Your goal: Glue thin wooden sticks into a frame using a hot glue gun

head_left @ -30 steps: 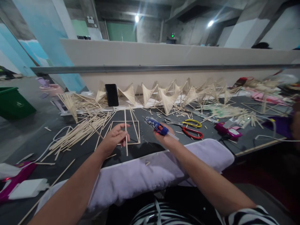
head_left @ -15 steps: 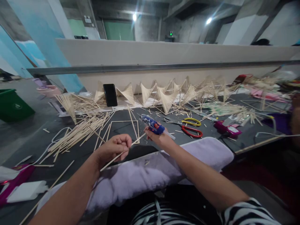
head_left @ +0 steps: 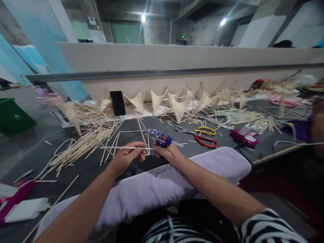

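Note:
My left hand (head_left: 128,157) pinches a thin wooden stick (head_left: 118,147) and holds it level, pointing left to right. My right hand (head_left: 168,152) is wrapped round a blue glue gun (head_left: 158,137) whose red light glows, and its fingers also touch the stick's right end. Both hands hover just in front of a square stick frame (head_left: 131,141) lying flat on the dark table (head_left: 40,155). A lilac cushion (head_left: 157,187) lies under my forearms.
A heap of loose sticks (head_left: 78,145) lies to the left, and finished fan-shaped stick structures (head_left: 177,104) line the back. A black phone (head_left: 117,103) leans upright. Yellow scissors (head_left: 208,130), red scissors (head_left: 206,141) and a pink glue gun (head_left: 244,137) lie to the right.
My left hand turned the stick from upright to slanted to level. My right hand carried the glue gun leftward and down until it met the stick's end.

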{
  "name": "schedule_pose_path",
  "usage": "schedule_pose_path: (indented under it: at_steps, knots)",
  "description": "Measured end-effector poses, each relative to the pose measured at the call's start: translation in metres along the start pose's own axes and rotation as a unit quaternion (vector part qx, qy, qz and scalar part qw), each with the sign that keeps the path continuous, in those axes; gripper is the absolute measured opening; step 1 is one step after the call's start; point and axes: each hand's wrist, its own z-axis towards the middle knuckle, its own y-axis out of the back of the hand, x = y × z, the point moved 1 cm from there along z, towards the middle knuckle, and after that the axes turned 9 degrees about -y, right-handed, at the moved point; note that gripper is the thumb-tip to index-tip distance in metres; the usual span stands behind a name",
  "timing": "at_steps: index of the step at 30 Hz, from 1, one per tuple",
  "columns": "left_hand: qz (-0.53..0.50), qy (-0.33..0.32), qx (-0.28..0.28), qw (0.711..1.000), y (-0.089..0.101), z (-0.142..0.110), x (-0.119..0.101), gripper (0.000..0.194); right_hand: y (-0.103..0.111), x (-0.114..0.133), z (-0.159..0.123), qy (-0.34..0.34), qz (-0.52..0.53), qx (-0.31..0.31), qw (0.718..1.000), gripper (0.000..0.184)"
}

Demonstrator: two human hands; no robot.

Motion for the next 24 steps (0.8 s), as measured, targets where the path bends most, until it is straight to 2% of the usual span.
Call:
schedule_pose_path:
  at_steps: [2,6,8,16,21,24]
  knots:
    - [0.019,0.002,-0.038,0.999,0.003,0.002,0.004,0.022,0.002,-0.001,-0.001,0.010,-0.018,-0.002,1.000,0.021]
    - [-0.033,-0.037,-0.147,0.988,0.012,0.006,0.003,0.017,0.014,0.007,-0.003,0.026,-0.045,-0.056,0.997,0.022]
    - [-0.057,-0.052,-0.176,0.981,0.015,0.008,0.001,0.016,0.019,0.011,-0.006,0.029,-0.059,-0.067,0.996,0.022]
    - [-0.076,-0.077,-0.209,0.972,0.016,0.011,0.002,0.019,0.020,0.009,-0.021,0.027,-0.204,-0.095,0.974,0.014]
    - [-0.078,-0.078,-0.212,0.971,0.018,0.011,0.003,0.022,0.017,0.005,-0.019,-0.003,-0.224,-0.145,0.964,0.017]
    - [-0.082,-0.080,-0.213,0.970,0.019,0.011,0.004,0.021,0.016,0.004,-0.015,-0.024,-0.222,-0.156,0.962,0.019]
